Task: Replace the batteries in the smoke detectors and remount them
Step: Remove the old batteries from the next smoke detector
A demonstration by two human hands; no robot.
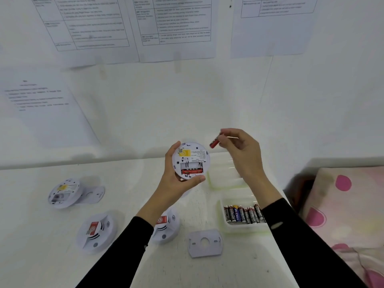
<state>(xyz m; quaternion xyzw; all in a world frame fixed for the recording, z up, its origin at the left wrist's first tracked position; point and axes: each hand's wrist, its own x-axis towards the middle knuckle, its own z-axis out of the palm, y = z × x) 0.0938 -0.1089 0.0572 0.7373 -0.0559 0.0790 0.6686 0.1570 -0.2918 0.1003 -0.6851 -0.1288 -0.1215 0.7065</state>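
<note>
My left hand [174,179] grips a round white smoke detector [191,160] above the table, its back facing me. The open battery bay shows one red battery [192,171] in the lower slot; the upper slot looks empty. My right hand [241,150] pinches another red battery [214,142] just right of and above the detector, apart from it. A white tray [245,227] holds several batteries [243,214] near my right forearm. A loose grey mounting plate [204,243] lies flat on the table.
Three more smoke detectors lie on the white table: one back-up at the left [63,193] on its plate, two face-up [96,230] [166,224]. A second clear tray [226,175] sits behind. Printed sheets [174,26] hang on the wall. A pink-spotted pillow [342,204] lies right.
</note>
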